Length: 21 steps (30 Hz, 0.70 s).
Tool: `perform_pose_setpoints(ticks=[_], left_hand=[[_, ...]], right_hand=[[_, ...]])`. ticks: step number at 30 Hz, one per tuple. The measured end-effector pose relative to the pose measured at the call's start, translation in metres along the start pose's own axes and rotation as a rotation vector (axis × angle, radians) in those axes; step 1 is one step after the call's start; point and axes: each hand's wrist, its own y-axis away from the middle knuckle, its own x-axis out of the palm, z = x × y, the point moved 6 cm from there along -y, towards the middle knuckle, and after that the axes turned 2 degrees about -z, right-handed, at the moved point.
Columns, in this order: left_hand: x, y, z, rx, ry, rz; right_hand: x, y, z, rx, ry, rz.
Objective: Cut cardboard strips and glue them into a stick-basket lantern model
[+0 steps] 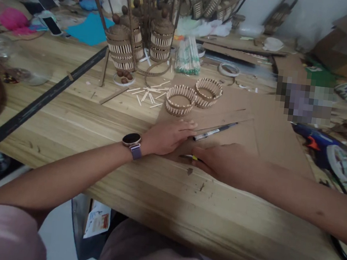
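My left hand (169, 135), a watch on its wrist, lies flat with fingers stretched out on a sheet of brown cardboard (274, 129). Closed low over the sheet's near edge, my right hand (220, 160) grips a slim, blade-like tool with a yellow part (194, 158); most of it is hidden in the fist. A pen (214, 131) rests on the cardboard just beyond both hands. Past my left fingertips stand two round rings of short wooden sticks, a nearer ring (180, 100) and a farther ring (208, 93), touching or nearly so.
Loose sticks (149, 94) lie left of the rings. Behind stand several lantern-like stick baskets (120, 49) and a bagged stick bundle (188, 56). A blue glue gun (311, 141) and a tape roll (339, 162) lie right. A black metal strip (49, 93) crosses the left side.
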Motion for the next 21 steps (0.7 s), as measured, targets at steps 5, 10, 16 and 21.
perform_pose_setpoints(ticks=[5,10,16,21], left_hand=[[0.0,0.0,-0.001,0.024,-0.023,0.007],[-0.002,0.001,-0.002,0.055,-0.032,-0.001],[-0.001,0.002,-0.003,0.056,-0.068,0.0],[0.0,0.004,-0.002,0.089,-0.079,-0.042]], right_hand=[[-0.005,-0.004,0.006,0.002,0.105,-0.083],[0.0,-0.006,0.004,0.007,0.169,-0.128],[0.016,0.009,-0.013,0.044,0.086,-0.093],[0.029,0.027,-0.033,0.071,0.102,-0.009]])
